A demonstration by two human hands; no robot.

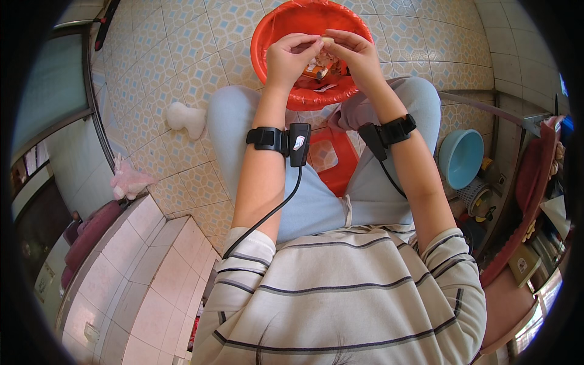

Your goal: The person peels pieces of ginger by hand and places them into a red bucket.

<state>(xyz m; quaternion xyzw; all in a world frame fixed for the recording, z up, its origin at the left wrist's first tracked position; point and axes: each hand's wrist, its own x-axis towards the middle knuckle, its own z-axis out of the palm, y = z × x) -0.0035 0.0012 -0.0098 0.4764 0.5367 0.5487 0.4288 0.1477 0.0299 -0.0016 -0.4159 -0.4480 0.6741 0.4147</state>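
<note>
My left hand [290, 55] and my right hand [360, 55] meet at the fingertips above a round red bin [261, 57]. Between the right thumb and fingers is a small pale piece [327, 40], possibly a garlic clove; the left fingertips press against its near side. A red plastic bag [326, 98] lines the bin. Inside, below the hands, lie thin pale scraps [326, 60] and an orange wrapper [315, 71]. Both forearms wear black straps with small cabled devices, and my knees flank the bin's near side.
A red plastic stool [337, 178] shows between my legs on the patterned tile floor [191, 54]. To the left are a white object [186, 119], a pink plush toy [130, 179] and tiled steps [155, 255]. A blue basin [461, 159] stands under a metal-framed table at right.
</note>
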